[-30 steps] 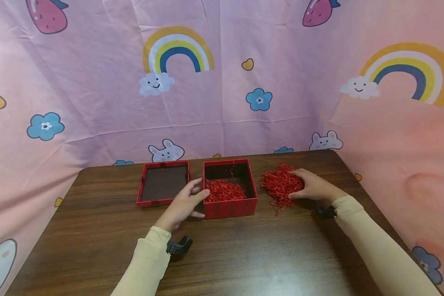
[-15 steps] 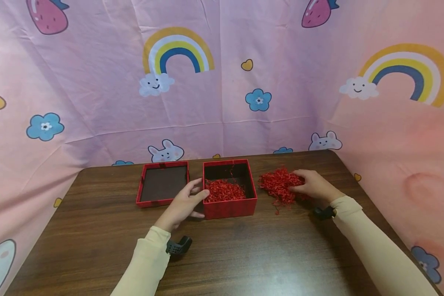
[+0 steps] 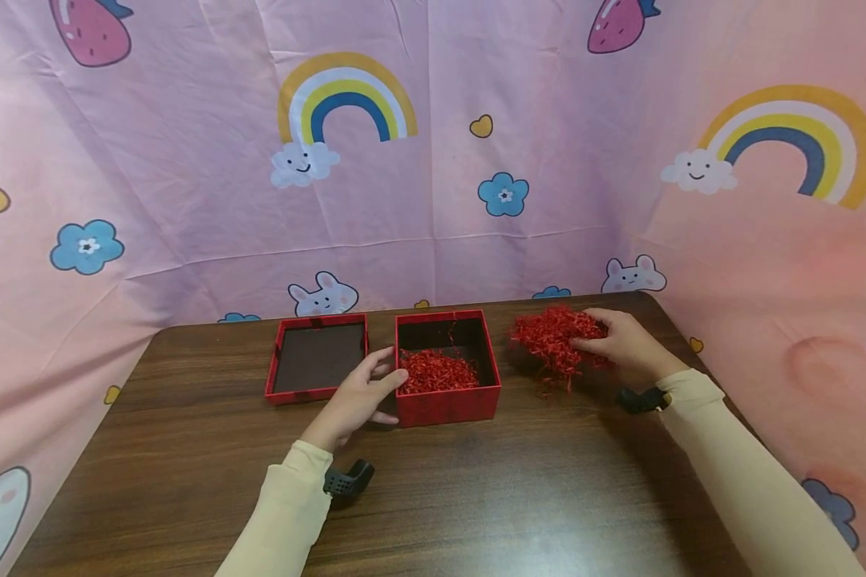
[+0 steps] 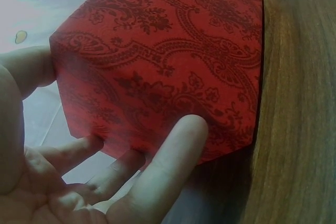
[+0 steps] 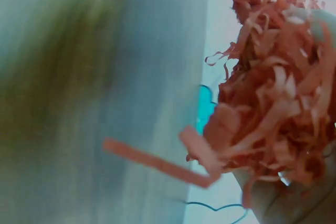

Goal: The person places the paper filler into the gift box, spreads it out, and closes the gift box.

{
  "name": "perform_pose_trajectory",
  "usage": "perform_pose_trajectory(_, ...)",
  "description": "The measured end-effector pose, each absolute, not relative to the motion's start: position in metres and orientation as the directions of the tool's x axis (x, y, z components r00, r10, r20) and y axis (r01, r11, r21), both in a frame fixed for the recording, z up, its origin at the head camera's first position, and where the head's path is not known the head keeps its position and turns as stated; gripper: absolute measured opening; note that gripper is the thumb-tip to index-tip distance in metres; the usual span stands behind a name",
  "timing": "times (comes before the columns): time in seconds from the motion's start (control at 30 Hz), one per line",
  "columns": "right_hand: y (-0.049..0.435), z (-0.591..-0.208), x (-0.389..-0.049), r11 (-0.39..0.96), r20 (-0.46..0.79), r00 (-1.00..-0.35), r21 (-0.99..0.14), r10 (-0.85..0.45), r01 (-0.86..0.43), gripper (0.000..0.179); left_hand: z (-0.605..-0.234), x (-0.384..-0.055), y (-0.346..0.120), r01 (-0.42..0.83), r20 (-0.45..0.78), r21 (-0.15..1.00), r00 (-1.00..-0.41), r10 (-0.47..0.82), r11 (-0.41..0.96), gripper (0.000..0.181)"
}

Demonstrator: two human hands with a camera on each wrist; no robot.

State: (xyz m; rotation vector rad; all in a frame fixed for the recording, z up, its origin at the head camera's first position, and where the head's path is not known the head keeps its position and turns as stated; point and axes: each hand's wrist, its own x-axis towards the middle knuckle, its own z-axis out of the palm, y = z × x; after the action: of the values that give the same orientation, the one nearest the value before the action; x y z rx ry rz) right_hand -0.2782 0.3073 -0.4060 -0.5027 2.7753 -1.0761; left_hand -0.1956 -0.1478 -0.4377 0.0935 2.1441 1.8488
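A red patterned gift box (image 3: 447, 406) stands on the table, holding a heap of red shredded paper (image 3: 439, 372) in its front part. My left hand (image 3: 357, 397) rests against the box's left side near the front corner. In the left wrist view its fairly straight fingers (image 4: 181, 145) touch the patterned wall (image 4: 157, 61). To the right of the box, my right hand (image 3: 624, 344) grips a loose clump of red shredded paper (image 3: 559, 336), which is raised off the table. Strands hang from the clump (image 5: 278, 98) in the right wrist view, and it hides most of the fingers.
Left of the box lies its red lid (image 3: 321, 358), dark inside face up, partly beside the left hand. All stand on a brown wooden table (image 3: 476, 497). A patterned cloth (image 3: 433, 200) hangs behind and along the sides.
My right hand has gathered the loose shredded paper and lifted it off the table, moving slightly up and to the right. My left hand, the box and the lid have stayed put.
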Motion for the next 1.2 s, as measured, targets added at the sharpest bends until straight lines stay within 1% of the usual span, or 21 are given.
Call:
perform_pose_trajectory(0.2,0.306,-0.382,-0.279,0.742,0.07,-0.932,-0.585,-0.357,-0.328,0.042,-0.438,-0.195,-0.148,-0.148,-0.187,0.975,-0.951,0.245,0.166,0.074)
perform_pose_trajectory(0.23,0.306,-0.378,-0.279,0.742,0.069,-0.932,-0.586,-0.355,-0.326,0.044,-0.438,-0.195,-0.148,-0.149,-0.187,0.975,-0.952,0.244,0.167,0.074)
perform_pose_trajectory(0.37,0.305,-0.365,-0.28,0.704,0.025,-0.937,-0.653,-0.349,-0.28,0.041,-0.438,-0.195,-0.148,-0.146,-0.183,0.976,-0.952,0.245,0.162,0.074)
perform_pose_trajectory(0.43,0.303,-0.358,-0.281,0.699,0.024,-0.937,-0.659,-0.35,-0.278,0.045,-0.438,-0.195,-0.148,-0.145,-0.182,0.976,-0.952,0.245,0.161,0.074)
perform_pose_trajectory(0.53,0.297,-0.347,-0.283,0.729,0.07,-0.931,-0.601,-0.359,-0.326,0.045,-0.439,-0.195,-0.148,-0.144,-0.181,0.976,-0.953,0.244,0.161,0.074)
perform_pose_trajectory(0.67,0.284,-0.335,-0.287,0.743,0.141,-0.911,-0.537,-0.388,-0.4,0.04,-0.438,-0.196,-0.148,-0.146,-0.182,0.976,-0.953,0.241,0.161,0.072)
perform_pose_trajectory(0.83,0.262,-0.323,-0.29,0.717,0.181,-0.884,-0.526,-0.431,-0.458,0.032,-0.438,-0.196,-0.149,-0.147,-0.184,0.976,-0.952,0.243,0.162,0.074)
perform_pose_trajectory(0.93,0.246,-0.315,-0.292,0.693,0.189,-0.877,-0.549,-0.441,-0.467,0.029,-0.438,-0.196,-0.15,-0.149,-0.186,0.976,-0.951,0.248,0.16,0.075)
perform_pose_trajectory(1.07,0.227,-0.305,-0.295,0.671,0.213,-0.865,-0.557,-0.455,-0.49,0.03,-0.438,-0.196,-0.15,-0.146,-0.184,0.976,-0.949,0.255,0.159,0.076)
perform_pose_trajectory(1.2,0.211,-0.297,-0.296,0.651,0.245,-0.841,-0.543,-0.482,-0.531,0.036,-0.439,-0.196,-0.151,-0.144,-0.18,0.977,-0.949,0.257,0.156,0.077)
